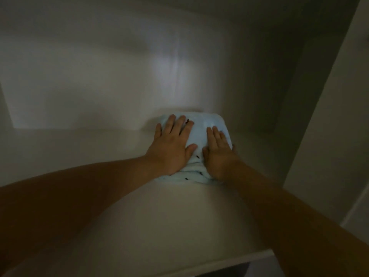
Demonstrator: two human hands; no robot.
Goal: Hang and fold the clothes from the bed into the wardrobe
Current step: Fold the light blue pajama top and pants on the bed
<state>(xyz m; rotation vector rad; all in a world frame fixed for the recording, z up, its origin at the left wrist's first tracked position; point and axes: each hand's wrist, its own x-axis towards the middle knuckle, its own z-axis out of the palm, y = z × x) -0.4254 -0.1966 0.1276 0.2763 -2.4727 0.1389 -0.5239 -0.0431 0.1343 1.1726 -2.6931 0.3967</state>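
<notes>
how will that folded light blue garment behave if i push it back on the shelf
Probably soft and floppy: the folded garment looks puffy with rounded edges under the left hand and right hand lying flat on it. Its layers, visible at the near edge, may shift or unfold if shoved. It likely slides easily on the smooth shelf.

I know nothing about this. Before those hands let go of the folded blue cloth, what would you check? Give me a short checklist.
1. The folded pale-blue cloth with small dark marks lies fully on the white wardrobe shelf: ok.
2. The left hand rests flat on the cloth, fingers straight: ok.
3. The right hand rests flat beside it on the same cloth: ok.
4. The cloth sits well back from the shelf's front edge: ok.
5. The cloth touches the rear wall: cannot tell, too dim.
6. The folded layers are neatly aligned: cannot tell, the hands cover most of them.
</notes>
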